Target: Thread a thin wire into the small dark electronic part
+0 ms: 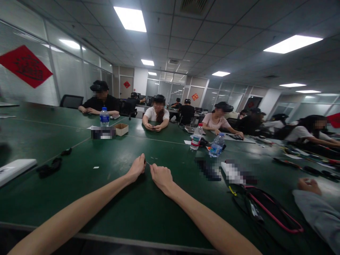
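Both my arms reach out over a dark green table [127, 209]. My left hand [137, 167] and my right hand [160, 176] meet near the middle of it, fingers pinched together. A thin short thing, perhaps a wire or pin [147, 163], spans the small gap between the two hands; it is too small to name. Both hands rest low on the tabletop.
Water bottles [197, 136] [217, 145] [104, 117] and a small cardboard box [121, 129] stand farther back. Black straps [50, 167] and a white board [14, 169] lie at left. A pink-edged black pouch [268, 209] and another person's hand [308, 185] are at right. Several people sit around the tables.
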`<state>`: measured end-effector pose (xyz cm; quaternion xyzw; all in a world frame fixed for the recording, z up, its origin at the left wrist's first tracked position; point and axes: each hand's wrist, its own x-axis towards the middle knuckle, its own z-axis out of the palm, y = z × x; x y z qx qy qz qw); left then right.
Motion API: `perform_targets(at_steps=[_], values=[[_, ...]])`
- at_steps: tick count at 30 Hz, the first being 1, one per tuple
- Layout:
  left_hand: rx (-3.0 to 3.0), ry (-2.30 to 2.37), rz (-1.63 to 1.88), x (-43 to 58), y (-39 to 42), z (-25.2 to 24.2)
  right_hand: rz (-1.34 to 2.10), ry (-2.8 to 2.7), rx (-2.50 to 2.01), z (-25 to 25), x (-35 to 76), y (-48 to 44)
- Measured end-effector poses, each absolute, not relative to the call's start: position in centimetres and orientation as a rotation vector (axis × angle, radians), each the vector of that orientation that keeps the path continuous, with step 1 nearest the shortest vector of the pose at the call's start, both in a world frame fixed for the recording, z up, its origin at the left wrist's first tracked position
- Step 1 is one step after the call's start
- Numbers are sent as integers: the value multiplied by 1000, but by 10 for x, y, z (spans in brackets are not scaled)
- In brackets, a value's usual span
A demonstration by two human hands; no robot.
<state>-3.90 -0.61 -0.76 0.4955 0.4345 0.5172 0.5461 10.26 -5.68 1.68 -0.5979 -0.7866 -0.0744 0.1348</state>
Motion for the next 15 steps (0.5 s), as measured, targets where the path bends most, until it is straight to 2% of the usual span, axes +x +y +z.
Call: perform_targets(at_steps=[4,15], values=[[1192,1008,1180,-39,-8,-9,-126,-2137,-1905,19,116,-40],[1102,877,1085,-45,1,-16,1,-2032,-1802,20,173,-18]])
